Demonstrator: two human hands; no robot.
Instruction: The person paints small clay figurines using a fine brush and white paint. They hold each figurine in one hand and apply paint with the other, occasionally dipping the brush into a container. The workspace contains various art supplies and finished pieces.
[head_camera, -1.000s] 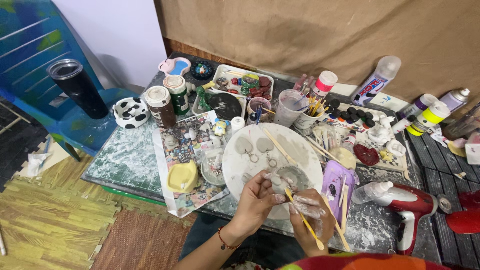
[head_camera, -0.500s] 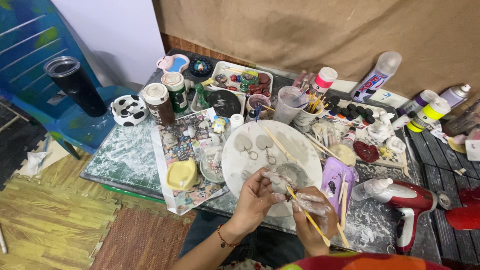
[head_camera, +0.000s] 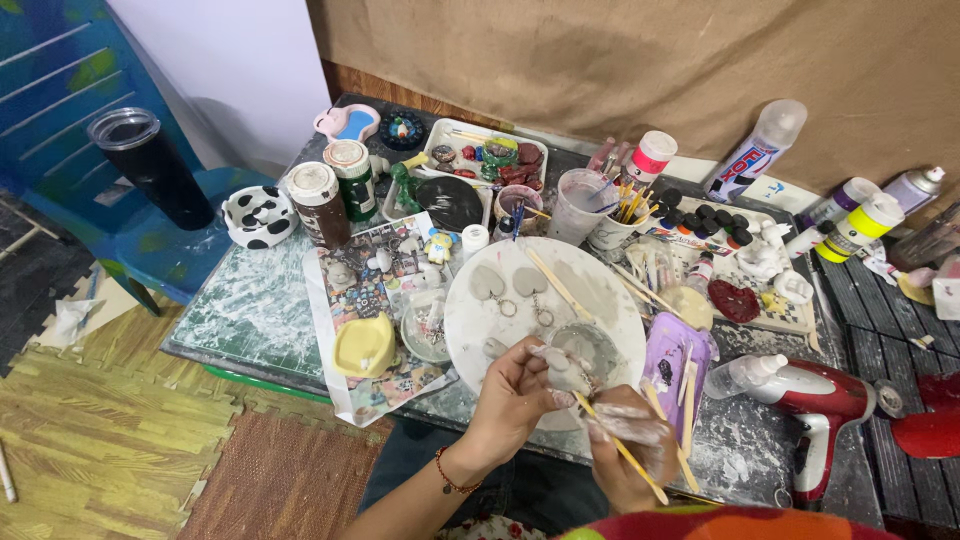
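Two clay-smeared hands meet at the 6 o'clock edge of the round white plate (head_camera: 610, 300) on the cluttered counter (head_camera: 255, 310). Left hand (head_camera: 515, 395) pinches a small grey clay piece (head_camera: 562, 362), its grip closed around it; the piece's shape is mostly hidden by fingers. Right hand (head_camera: 630, 450) closes on a thin yellow wooden stick (head_camera: 620, 450), tip toward the clay. At 3 o'clock lies a red heat gun (head_camera: 830, 400), its handle partly cut off.

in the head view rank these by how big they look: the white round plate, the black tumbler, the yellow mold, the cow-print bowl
1. white round plate
2. black tumbler
3 and 4. yellow mold and cow-print bowl: they look about alike, so I won't rank them against each other.
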